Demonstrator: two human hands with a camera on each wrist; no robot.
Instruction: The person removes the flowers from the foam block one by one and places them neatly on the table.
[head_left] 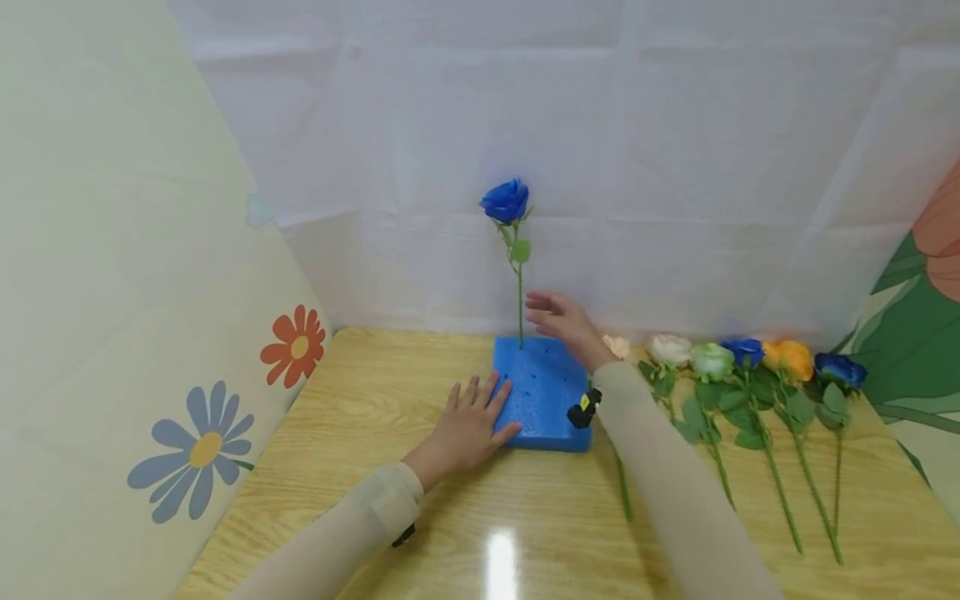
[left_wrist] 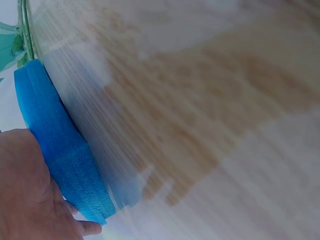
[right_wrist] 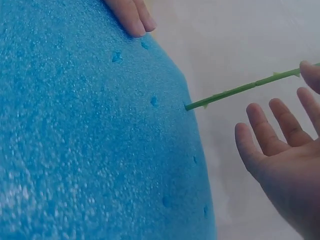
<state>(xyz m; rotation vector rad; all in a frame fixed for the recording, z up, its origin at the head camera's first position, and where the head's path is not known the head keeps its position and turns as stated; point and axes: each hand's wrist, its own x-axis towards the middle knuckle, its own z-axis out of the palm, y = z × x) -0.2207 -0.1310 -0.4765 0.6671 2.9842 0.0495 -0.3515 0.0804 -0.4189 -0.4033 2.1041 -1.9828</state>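
A blue rose (head_left: 506,202) stands upright, its green stem (right_wrist: 245,89) stuck into the far edge of a blue foam block (head_left: 543,400). Several small holes dot the foam's top. My left hand (head_left: 471,425) lies with spread fingers over the block's left edge; the left wrist view shows the palm side of this left hand (left_wrist: 25,185) against the foam. Just right of the stem, my right hand (head_left: 562,321) is raised above the block, its fingers loosely extended. In the right wrist view, a fingertip of the right hand (right_wrist: 290,145) overlaps the stem; whether they touch, I cannot tell.
On the table's right side lie several roses: white (head_left: 670,350), pale green (head_left: 712,361), blue (head_left: 744,352), orange (head_left: 789,360) and dark blue (head_left: 840,369). A peach rose (head_left: 617,346) is partly hidden by my right forearm. White cloth (head_left: 420,167) hangs behind the wooden table (head_left: 375,392).
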